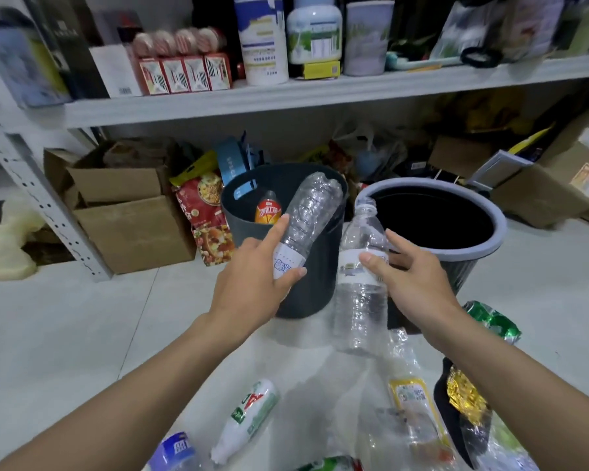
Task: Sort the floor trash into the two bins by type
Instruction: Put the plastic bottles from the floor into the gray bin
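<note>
Left hand (pixel 252 283) grips a crushed bottle (pixel 312 205) by its label, tilted with its far end over the dark bin (pixel 306 300), where an orange bottle (pixel 267 210) lies inside. Right hand (pixel 412 277) pinches a clear bottle (pixel 361 300) at its label, upright, in front of the gap between that bin and the grey-rimmed bin (pixel 490 215). A white bottle (pixel 249 416) and wrappers (pixel 412 396) lie on the floor (pixel 82 317) below the arms.
</note>
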